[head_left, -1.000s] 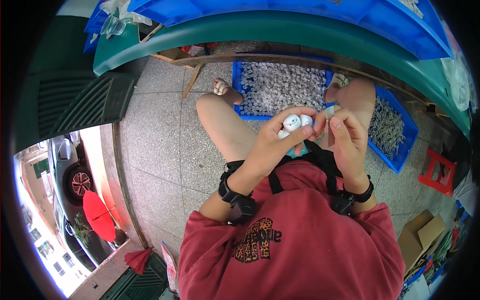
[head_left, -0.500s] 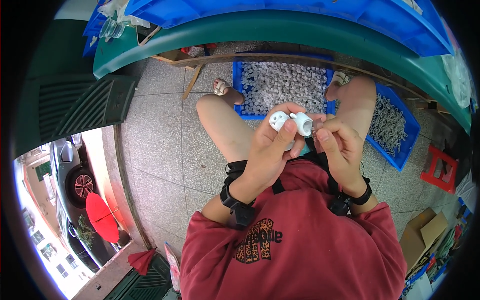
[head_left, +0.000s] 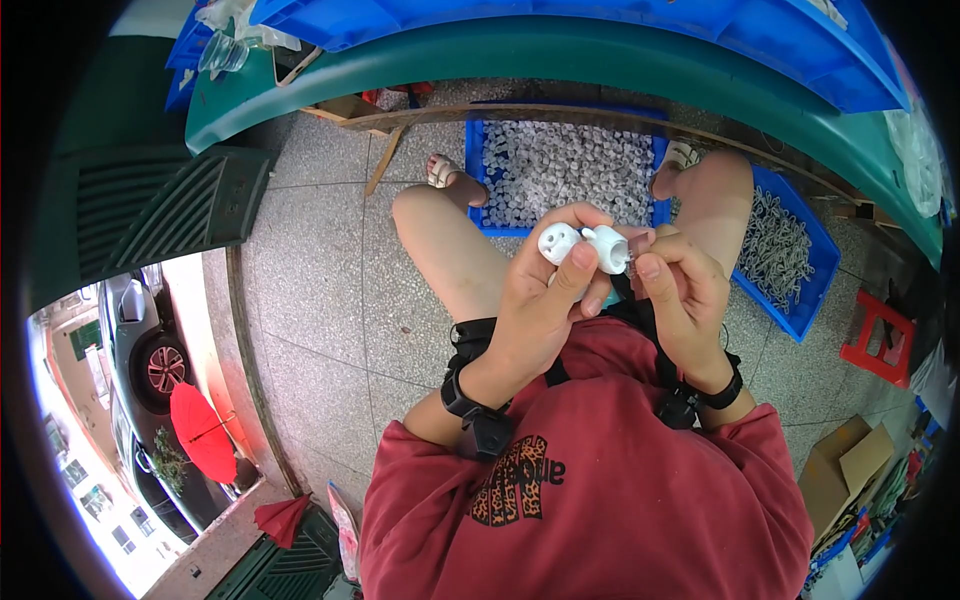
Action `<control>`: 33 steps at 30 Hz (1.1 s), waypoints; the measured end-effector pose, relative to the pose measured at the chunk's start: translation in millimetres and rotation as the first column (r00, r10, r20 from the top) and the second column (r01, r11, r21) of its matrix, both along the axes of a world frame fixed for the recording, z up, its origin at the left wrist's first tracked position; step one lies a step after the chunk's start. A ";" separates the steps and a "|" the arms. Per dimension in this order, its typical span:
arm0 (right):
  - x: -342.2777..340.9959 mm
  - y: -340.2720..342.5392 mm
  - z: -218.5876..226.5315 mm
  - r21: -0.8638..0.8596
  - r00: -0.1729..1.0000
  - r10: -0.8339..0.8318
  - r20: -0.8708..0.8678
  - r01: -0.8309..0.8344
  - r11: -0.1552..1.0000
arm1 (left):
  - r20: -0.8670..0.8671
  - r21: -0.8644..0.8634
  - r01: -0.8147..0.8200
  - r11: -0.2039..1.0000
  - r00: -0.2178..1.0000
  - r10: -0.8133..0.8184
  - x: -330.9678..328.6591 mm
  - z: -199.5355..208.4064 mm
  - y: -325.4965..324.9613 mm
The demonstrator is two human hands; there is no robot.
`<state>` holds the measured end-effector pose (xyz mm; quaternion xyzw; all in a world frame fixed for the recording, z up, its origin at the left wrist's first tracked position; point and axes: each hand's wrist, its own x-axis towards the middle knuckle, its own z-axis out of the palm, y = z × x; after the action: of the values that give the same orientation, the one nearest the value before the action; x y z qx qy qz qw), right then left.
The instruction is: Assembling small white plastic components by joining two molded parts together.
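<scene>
Above my lap, my left hand [head_left: 535,290] is closed around white plastic parts. One is a rounded white piece [head_left: 557,243] with small holes in its face. Beside it, a hollow white piece [head_left: 606,249] points its open end toward my right hand. My right hand [head_left: 690,300] is closed in a pinch, thumb against bent fingers, on a small clear plastic piece [head_left: 636,258] at that opening. Fingers cover part of the clear piece, and I cannot tell how far it reaches inside.
Between my feet lies a blue tray [head_left: 476,170] full of small whitish parts. A second blue tray [head_left: 822,262], to the right, holds metal-looking pieces. Ahead stretches a green table edge [head_left: 420,75] with blue bins. A red stool [head_left: 880,340] and cardboard box [head_left: 845,465] stand at right.
Both hands stay almost in place. The hollow white piece has shifted slightly to the right, and less of the clear piece shows beside my right fingers.
</scene>
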<state>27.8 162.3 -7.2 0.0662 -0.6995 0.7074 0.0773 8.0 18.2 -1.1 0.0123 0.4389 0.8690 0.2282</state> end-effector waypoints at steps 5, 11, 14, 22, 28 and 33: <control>-0.4 -0.4 2.9 -0.009 1.000 0.009 0.005 -0.009 1.000 | 0.010 0.036 -0.020 0.999 1.000 0.020 0.6 0.5 0.0; -0.5 0.2 1.8 0.001 1.000 0.012 -0.026 -0.012 1.000 | 0.001 -0.003 -0.015 1.000 1.000 0.015 1.4 1.3 0.1; -0.7 -0.1 -0.9 0.021 0.999 -0.007 -0.051 0.008 1.000 | 0.001 -0.004 -0.019 1.000 1.000 0.019 1.1 3.0 0.7; -2.3 -0.4 -2.3 0.100 0.995 -0.018 -0.099 0.028 0.995 | -0.025 -0.008 -0.033 0.999 0.999 0.032 1.5 2.4 2.5; -3.2 0.7 -0.4 -0.132 0.963 -0.093 -0.255 0.061 0.989 | 0.066 0.092 -0.096 0.991 0.994 0.090 2.9 4.2 6.6; -7.0 -1.9 1.6 0.077 0.933 -0.001 -0.359 0.031 0.997 | 0.153 0.103 -0.057 0.993 0.987 0.041 4.1 5.2 6.8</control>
<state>20.8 160.4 -5.6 0.1918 -0.7024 0.6535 0.2066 12.2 25.0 4.1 -0.0521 0.3736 0.8950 0.2383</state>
